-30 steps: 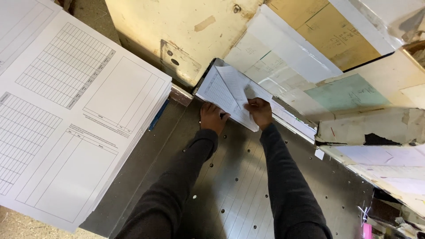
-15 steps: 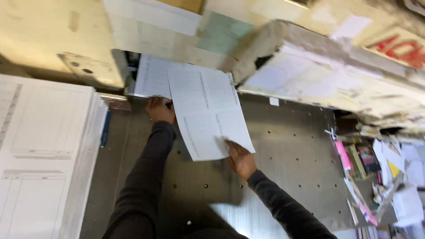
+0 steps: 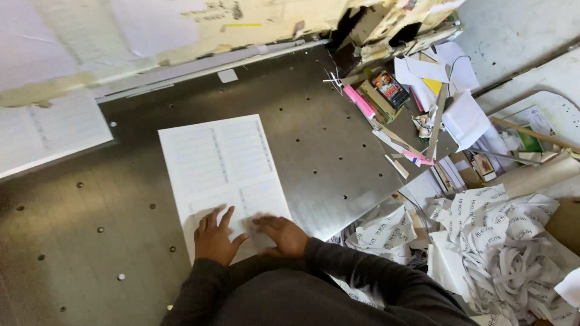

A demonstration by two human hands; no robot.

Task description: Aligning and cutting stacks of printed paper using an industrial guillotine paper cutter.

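Steel table [image 3: 338, 157]: sheet stack [image 3: 223, 175] runs lengthwise away (slightly left), open fingers [image 3: 211, 220] flat atop.

Both arms come up from the bottom edge in dark long sleeves, elbows bent so that the forearms angle in toward each other. The left hand [image 3: 214, 238] lies palm down, flat, with its fingers spread and pointing away from the body, thumb stretched out toward the other hand. The right hand [image 3: 281, 234] also lies palm down, turned inward so its fingers point toward the left hand; they are slightly blurred, so their exact spread is hard to tell. The two hands sit close together, apparently not touching. Neither grips anything.
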